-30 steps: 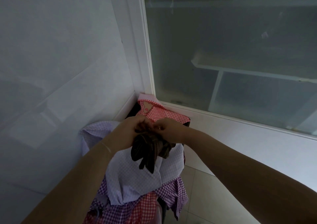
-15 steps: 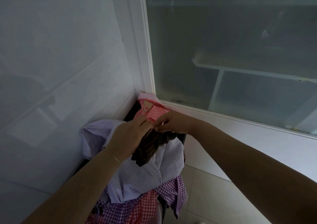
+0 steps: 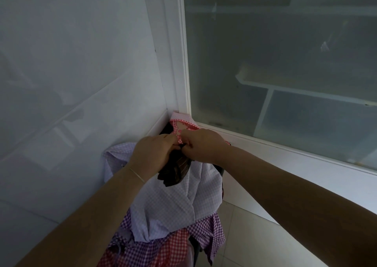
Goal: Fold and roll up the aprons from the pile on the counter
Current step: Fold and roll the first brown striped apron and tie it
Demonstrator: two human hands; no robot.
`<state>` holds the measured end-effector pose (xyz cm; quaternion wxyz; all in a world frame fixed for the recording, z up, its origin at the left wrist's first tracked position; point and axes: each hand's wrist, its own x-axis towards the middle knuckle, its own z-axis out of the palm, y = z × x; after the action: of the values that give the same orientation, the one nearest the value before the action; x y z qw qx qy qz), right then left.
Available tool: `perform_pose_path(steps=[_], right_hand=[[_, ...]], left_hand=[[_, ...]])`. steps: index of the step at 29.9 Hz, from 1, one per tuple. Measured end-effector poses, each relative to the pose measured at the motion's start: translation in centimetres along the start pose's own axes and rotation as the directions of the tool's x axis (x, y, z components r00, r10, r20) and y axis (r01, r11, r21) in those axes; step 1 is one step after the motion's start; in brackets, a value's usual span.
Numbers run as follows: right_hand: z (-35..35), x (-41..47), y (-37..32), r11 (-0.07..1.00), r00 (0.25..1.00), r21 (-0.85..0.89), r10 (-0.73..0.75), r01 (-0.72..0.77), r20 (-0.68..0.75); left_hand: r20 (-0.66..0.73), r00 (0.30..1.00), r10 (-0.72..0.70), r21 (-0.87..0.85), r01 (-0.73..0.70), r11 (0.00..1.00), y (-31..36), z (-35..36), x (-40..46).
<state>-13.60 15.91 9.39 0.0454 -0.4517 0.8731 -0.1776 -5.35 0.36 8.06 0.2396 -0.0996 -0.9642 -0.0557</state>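
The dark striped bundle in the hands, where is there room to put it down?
Little bare room. The pile of checked aprons covers the surface below both hands, left hand and right hand, which hold the dark striped bundle. Behind is the red checked apron in the corner. Bare spots: the floor tiles right of the pile, below the glass door.

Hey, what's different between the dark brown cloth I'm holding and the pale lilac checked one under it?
The dark brown cloth is bunched small and striped; the pale lilac checked cloth is spread wide and draped over the pile. The left hand and right hand grip the brown one; the lilac one lies ungripped. Both are soft fabric.
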Motion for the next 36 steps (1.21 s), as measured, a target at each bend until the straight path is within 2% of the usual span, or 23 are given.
perform_pose_path(steps=[6,12,14,15,16,17,18,19,20,22,23,24,26,27,28,29,31,33,34,36], right_hand=[[0.0,-0.2,1.0,0.994,1.000,-0.107,-0.006,0.009,0.025],[-0.3,0.5,0.1,0.991,0.998,-0.131,-0.018,0.009,-0.063],[0.1,0.8,-0.3,0.998,0.991,0.038,0.049,-0.045,-0.124],[0.5,1.1,-0.5,0.969,0.980,0.228,0.133,-0.097,-0.147],[0.8,1.4,-1.0,0.868,0.960,0.470,0.247,-0.159,-0.132],[0.9,1.7,-1.5,0.681,0.935,0.698,0.352,-0.223,-0.044],[0.8,1.8,-1.9,0.465,0.915,0.842,0.395,-0.275,0.080],[0.7,2.2,-2.6,0.302,0.914,0.907,0.366,-0.294,0.174],[0.6,2.2,-3.0,0.197,0.926,0.938,0.310,-0.286,0.216],[0.1,2.4,-4.0,0.059,0.949,0.975,0.249,-0.214,0.193],[-0.2,2.6,-4.4,-0.015,0.951,0.984,0.257,-0.176,0.174],[-0.4,2.8,-4.6,-0.081,0.949,0.986,0.270,-0.145,0.162],[-0.8,3.0,-4.8,-0.187,0.953,0.976,0.258,-0.111,0.158],[-1.2,3.2,-4.9,-0.243,0.955,0.962,0.234,-0.123,0.182],[-1.6,3.3,-5.0,-0.297,0.955,0.945,0.214,-0.137,0.205],[-1.9,3.6,-5.0,-0.345,0.961,0.928,0.181,-0.138,0.211],[-2.4,4.1,-5.1,-0.421,0.970,0.899,0.141,-0.123,0.199],[-3.1,5.1,-5.4,-0.477,0.974,0.871,0.120,-0.114,0.193],[-3.3,5.7,-5.3,-0.461,0.977,0.883,0.130,-0.088,0.166],[-4.0,7.1,-5.2,-0.358,0.980,0.934,0.185,-0.006,0.077]], left_hand=[[0.017,0.997,-0.078,-0.143,0.080,0.987,-0.6,-0.2,-0.6],[0.069,0.963,-0.260,-0.237,0.269,0.934,-1.0,-0.6,-0.7],[-0.002,0.958,-0.288,-0.215,0.281,0.935,-1.2,-1.1,-0.8],[-0.050,0.953,-0.300,-0.193,0.286,0.939,-1.1,-1.4,-0.9],[-0.102,0.945,-0.311,-0.169,0.292,0.941,-1.2,-1.7,-1.0],[-0.156,0.937,-0.314,-0.153,0.291,0.944,-1.2,-1.9,-1.0],[-0.207,0.933,-0.295,-0.143,0.269,0.952,-1.0,-2.0,-0.9],[-0.251,0.934,-0.256,-0.118,0.233,0.965,-1.2,-2.3,-1.0],[-0.282,0.939,-0.198,-0.081,0.183,0.980,-1.1,-2.3,-0.9],[-0.325,0.938,-0.118,-0.049,0.107,0.993,-1.1,-2.5,-1.0],[-0.338,0.928,-0.153,-0.125,0.117,0.985,-1.2,-2.9,-1.0],[-0.339,0.908,-0.245,-0.271,0.155,0.950,-1.1,-3.4,-0.8],[-0.280,0.822,-0.496,-0.587,0.262,0.766,-1.1,-4.5,-0.6],[-0.219,0.777,-0.591,-0.690,0.305,0.656,-1.3,-5.0,-0.4],[-0.156,0.753,-0.640,-0.751,0.331,0.572,-1.5,-5.4,-0.1],[-0.116,0.752,-0.649,-0.773,0.341,0.534,-1.7,-5.8,0.3],[-0.101,0.762,-0.640,-0.764,0.352,0.541,-1.5,-6.4,1.0],[-0.153,0.735,-0.661,-0.762,0.338,0.552,-1.2,-7.1,2.1],[-0.187,0.715,-0.674,-0.759,0.330,0.561,-1.1,-7.4,2.7],[-0.243,0.686,-0.686,-0.743,0.324,0.586,-1.4,-7.9,3.8]])
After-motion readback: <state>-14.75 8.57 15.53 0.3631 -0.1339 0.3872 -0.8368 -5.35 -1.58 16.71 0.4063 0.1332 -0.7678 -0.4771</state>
